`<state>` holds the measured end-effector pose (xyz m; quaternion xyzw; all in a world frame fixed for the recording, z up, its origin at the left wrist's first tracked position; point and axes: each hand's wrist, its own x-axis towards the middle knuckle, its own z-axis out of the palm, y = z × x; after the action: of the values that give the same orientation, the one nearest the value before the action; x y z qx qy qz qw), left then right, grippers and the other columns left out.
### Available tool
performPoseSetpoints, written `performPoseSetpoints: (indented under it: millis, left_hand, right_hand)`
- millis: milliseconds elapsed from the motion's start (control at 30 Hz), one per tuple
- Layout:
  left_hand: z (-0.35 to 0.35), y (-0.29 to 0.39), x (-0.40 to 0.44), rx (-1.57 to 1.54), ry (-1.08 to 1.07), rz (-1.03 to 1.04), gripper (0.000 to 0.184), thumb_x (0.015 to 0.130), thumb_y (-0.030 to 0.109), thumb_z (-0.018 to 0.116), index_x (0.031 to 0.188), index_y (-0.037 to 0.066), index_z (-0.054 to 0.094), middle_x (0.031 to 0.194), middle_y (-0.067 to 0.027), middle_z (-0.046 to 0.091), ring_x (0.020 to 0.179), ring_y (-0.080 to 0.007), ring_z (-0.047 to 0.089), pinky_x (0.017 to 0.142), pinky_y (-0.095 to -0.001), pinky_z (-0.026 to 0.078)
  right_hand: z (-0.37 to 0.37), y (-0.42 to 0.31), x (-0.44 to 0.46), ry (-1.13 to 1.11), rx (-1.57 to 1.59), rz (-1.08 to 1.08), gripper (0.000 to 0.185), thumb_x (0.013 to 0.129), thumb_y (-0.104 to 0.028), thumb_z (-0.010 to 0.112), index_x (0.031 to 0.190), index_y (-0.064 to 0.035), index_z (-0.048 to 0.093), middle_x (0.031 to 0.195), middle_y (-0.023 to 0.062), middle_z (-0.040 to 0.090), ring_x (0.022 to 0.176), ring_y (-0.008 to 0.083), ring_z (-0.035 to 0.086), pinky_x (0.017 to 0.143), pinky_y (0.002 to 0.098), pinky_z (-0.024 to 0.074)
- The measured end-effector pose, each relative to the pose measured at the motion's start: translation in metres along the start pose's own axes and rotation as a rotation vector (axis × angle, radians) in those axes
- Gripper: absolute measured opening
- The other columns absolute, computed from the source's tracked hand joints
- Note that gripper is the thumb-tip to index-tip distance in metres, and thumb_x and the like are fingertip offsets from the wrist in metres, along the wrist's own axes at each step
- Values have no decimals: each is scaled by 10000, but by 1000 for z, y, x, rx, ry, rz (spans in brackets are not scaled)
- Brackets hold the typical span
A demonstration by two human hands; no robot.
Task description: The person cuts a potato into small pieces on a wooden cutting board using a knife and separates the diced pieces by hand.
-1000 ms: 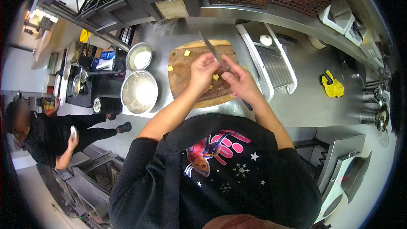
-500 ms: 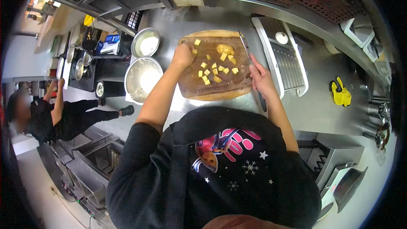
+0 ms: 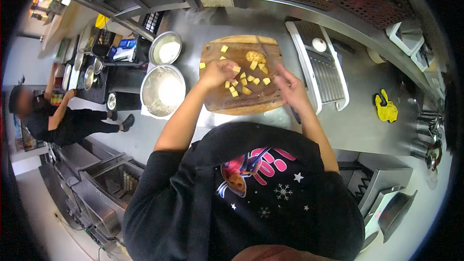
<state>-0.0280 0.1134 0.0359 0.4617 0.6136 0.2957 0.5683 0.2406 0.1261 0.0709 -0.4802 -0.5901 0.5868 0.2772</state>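
A wooden cutting board [image 3: 227, 104] lies in front of me with yellow potato cubes [image 3: 235, 93] scattered over it. My left hand [image 3: 217, 73] is over the board's left half, its fingers curled in a pinch with a potato cube [image 3: 236, 69] at the tips. My right hand [image 3: 294, 91], smeared by motion, is at the board's right edge around a knife. The dark knife handle [image 3: 296, 115] shows below this hand; the blade is a blur over the board. A larger, rough-surfaced potato piece [image 3: 255, 57] rests near the top. One cube [image 3: 202, 65] sits at the left edge.
Two metal bowls stand left of the board, a larger bowl [image 3: 151, 100] and a smaller bowl [image 3: 157, 50] with white contents. To the right is a white-framed slicer [image 3: 316, 84] with a white round knob. A yellow glove [image 3: 386, 110] lies farther right. Another person [image 3: 53, 111] works at far left.
My left hand has moved right, over the cubes, from the board's left edge, uncovering a cube there. My right hand has shifted slightly and blurred. The other person has moved an arm.
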Motion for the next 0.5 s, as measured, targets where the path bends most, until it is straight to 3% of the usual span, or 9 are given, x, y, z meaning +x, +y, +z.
performPoseSetpoints:
  millis: [67,100,133,233,267,367,467,500]
  left_hand:
    - [7,3,-4,-490,-147,49,163,866,56,538,1021,15,566,906,-104,636,819,-180,633,704,-277,526]
    - [10,7,-9,-733,-222,71,146,882,65,530,1015,11,555,896,-96,633,811,-166,633,692,-266,531]
    - [11,16,-18,-750,-319,129,157,899,133,526,1019,32,540,913,-106,644,830,-196,637,722,-291,534]
    - [32,30,-26,-1057,-339,60,213,920,216,497,1021,35,545,947,-115,647,840,-210,637,736,-307,534]
    - [36,30,-29,-1031,-328,52,284,929,297,472,1006,36,554,965,-114,649,838,-211,637,727,-323,533]
    - [47,35,-32,-1137,-345,-63,304,926,318,480,984,32,565,925,-98,653,794,-194,634,684,-306,532]
    - [52,26,-24,-1230,-293,-105,323,920,339,490,970,31,572,867,-75,655,735,-179,624,633,-282,523]
    - [48,18,-20,-1197,-292,-85,310,920,327,494,973,31,569,848,-71,654,719,-174,619,623,-273,520]
  right_hand:
    - [10,1,-5,-64,-36,-111,600,821,-248,652,1336,-73,399,1230,149,535,1028,205,552,860,312,441]
    - [17,0,-8,-90,-30,-150,623,800,-239,674,1333,-67,400,1236,153,530,1116,223,504,921,326,403]
    - [25,-3,-10,-117,-24,-188,646,780,-230,695,1330,-62,402,1243,157,524,1203,242,456,981,340,366]
    - [38,-25,-20,-68,-227,-376,692,740,-114,728,1343,-70,391,1211,123,542,1059,173,532,902,288,419]
    - [41,-25,-21,-58,-238,-413,705,737,-124,728,1345,-52,378,1211,139,535,1079,180,526,889,290,425]
    - [43,-33,-22,-54,-275,-479,709,746,-121,722,1352,-46,362,1150,119,563,1022,173,546,871,296,438]
    - [41,-25,-21,-21,-214,-404,662,788,-143,687,1359,-70,361,1022,78,598,811,125,572,691,264,488]
    - [39,-26,-21,-5,-137,-292,636,802,-155,672,1357,-82,370,972,62,597,735,105,545,623,247,469]
